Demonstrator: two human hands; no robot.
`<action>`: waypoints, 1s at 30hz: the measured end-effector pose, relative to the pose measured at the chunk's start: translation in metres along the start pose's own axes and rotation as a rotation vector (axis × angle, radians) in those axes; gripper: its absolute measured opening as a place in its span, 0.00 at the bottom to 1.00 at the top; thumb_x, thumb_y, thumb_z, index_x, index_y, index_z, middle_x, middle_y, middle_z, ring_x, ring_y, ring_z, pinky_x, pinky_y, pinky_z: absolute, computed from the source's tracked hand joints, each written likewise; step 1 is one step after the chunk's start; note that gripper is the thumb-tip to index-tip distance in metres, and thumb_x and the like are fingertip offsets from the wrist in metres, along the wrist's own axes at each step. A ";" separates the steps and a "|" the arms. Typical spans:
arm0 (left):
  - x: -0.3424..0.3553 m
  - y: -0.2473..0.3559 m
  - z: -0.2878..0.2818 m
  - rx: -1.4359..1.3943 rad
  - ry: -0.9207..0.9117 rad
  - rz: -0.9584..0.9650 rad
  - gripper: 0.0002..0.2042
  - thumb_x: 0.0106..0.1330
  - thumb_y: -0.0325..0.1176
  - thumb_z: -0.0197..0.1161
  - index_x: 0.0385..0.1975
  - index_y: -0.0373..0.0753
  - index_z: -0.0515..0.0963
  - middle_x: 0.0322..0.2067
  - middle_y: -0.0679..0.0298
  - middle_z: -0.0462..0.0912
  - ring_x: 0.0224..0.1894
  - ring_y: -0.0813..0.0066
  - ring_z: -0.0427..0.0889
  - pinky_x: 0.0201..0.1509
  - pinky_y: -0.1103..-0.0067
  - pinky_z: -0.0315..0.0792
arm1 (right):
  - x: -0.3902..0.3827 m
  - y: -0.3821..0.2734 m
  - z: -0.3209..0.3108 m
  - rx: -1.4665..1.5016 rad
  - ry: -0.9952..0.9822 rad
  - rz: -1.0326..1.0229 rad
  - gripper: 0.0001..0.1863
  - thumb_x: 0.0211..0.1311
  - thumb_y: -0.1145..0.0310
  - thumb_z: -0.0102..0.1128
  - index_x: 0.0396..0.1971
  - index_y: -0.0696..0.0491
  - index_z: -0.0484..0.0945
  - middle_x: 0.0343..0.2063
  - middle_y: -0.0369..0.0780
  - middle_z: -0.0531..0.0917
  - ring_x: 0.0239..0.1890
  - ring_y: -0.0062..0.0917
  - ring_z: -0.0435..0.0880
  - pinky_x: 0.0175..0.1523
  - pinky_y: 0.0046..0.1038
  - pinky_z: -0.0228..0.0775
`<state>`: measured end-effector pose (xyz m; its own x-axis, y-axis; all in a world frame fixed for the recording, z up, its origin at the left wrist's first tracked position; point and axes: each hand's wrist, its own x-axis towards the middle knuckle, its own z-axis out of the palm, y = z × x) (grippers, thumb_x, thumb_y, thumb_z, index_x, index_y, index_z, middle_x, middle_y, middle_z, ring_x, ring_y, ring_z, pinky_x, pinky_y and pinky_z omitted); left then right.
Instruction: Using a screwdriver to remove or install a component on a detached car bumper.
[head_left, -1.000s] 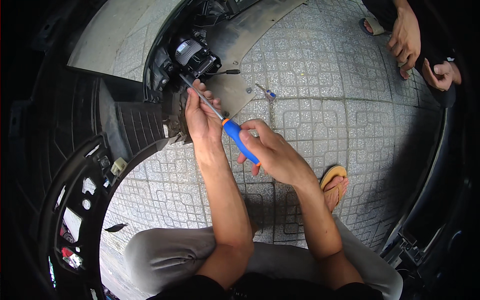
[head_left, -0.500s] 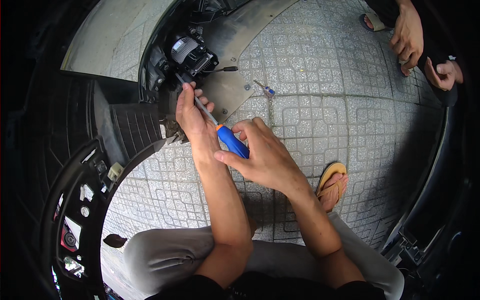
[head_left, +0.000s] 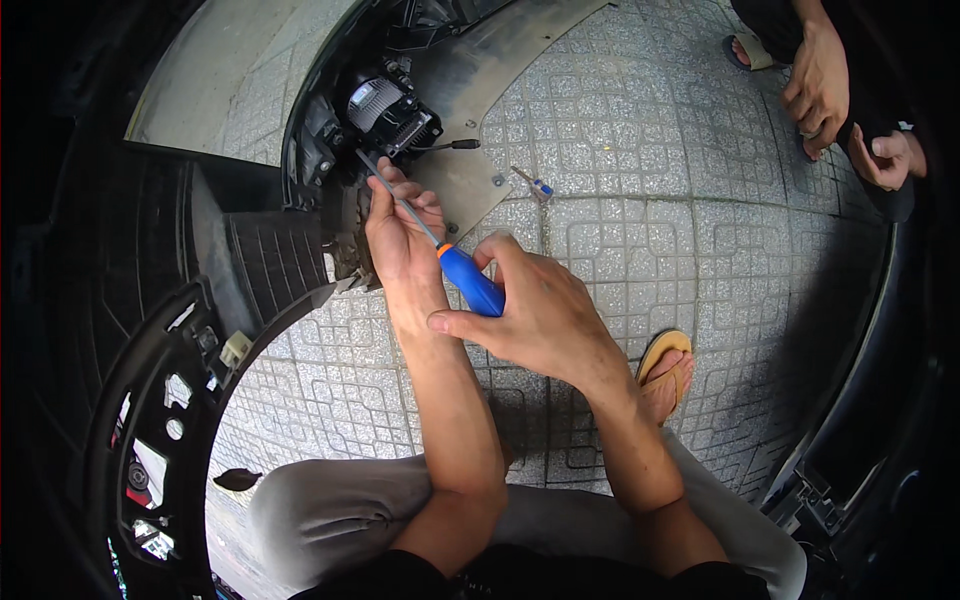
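Clock positions taken from the centre of the view.

Nearest: grey-trousered knees (head_left: 330, 510) are lying along 6 to 7 o'clock. A tan sandal (head_left: 656, 355) is showing on a foot at 4 o'clock, on the paving (head_left: 620, 260).

The right hand (head_left: 545, 305) is standing just off centre toward 3 o'clock, thumb and fingers wide apart around the blue handle of the screwdriver (head_left: 470, 280); the handle's end is meeting the hand. The shaft is running from the centre toward 11 o'clock. The left hand (head_left: 405, 240) is lying palm up at 10 o'clock, thumb and fingertips narrow about the shaft near its tip.

Toward 8 o'clock a black curved frame (head_left: 198, 400) is showing several openings; red and pale things are appearing through them, too small to tell. A pale clip (head_left: 236, 349) is sitting on its edge at 9 o'clock.

At 11 o'clock a black housing (head_left: 300, 120) is containing a finned unit (head_left: 382, 108), silvery and black. The screwdriver's tip is reaching inside, just beside the unit; what it is meeting is too dark to tell. A short cable with a black plug (head_left: 465, 145) is extending out over a flat panel (head_left: 455, 85).

At 1 o'clock a small blue-handled tool (head_left: 541, 187) is lying on the paving.

Farthest, at 2 o'clock, another person's hands (head_left: 818, 85) are hanging relaxed.
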<state>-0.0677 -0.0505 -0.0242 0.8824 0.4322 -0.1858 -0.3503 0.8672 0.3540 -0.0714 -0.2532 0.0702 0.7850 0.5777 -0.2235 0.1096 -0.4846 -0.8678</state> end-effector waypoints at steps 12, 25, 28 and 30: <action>0.031 0.011 0.039 0.643 0.615 0.399 0.09 0.75 0.41 0.61 0.44 0.43 0.77 0.33 0.69 0.82 0.32 0.80 0.79 0.34 0.78 0.72 | 0.006 0.021 -0.116 0.280 -0.059 0.139 0.16 0.67 0.60 0.64 0.36 0.61 0.81 0.20 0.39 0.78 0.23 0.26 0.77 0.32 0.35 0.69; 0.063 0.023 0.009 0.332 0.673 0.210 0.12 0.64 0.45 0.73 0.28 0.49 0.77 0.25 0.78 0.76 0.26 0.84 0.73 0.27 0.79 0.60 | 0.072 0.050 -0.039 0.124 0.175 0.053 0.18 0.66 0.59 0.64 0.40 0.61 0.82 0.21 0.46 0.81 0.25 0.33 0.80 0.33 0.36 0.69; 0.065 0.022 0.010 0.308 0.683 0.178 0.12 0.64 0.46 0.73 0.28 0.50 0.77 0.25 0.80 0.75 0.27 0.84 0.72 0.29 0.79 0.60 | 0.070 0.051 -0.039 0.118 0.179 0.057 0.17 0.67 0.59 0.65 0.40 0.60 0.83 0.20 0.41 0.79 0.24 0.25 0.76 0.31 0.33 0.66; 0.066 0.022 0.009 0.304 0.704 0.166 0.12 0.64 0.46 0.73 0.28 0.51 0.77 0.25 0.80 0.75 0.28 0.84 0.72 0.29 0.78 0.60 | 0.068 0.049 -0.040 0.111 0.171 0.087 0.16 0.67 0.59 0.65 0.40 0.60 0.83 0.20 0.42 0.79 0.24 0.25 0.77 0.31 0.33 0.67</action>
<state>-0.0145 -0.0056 -0.0205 0.3841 0.6933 -0.6098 -0.2686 0.7158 0.6446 0.0114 -0.2640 0.0297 0.8814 0.4129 -0.2294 -0.0232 -0.4473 -0.8941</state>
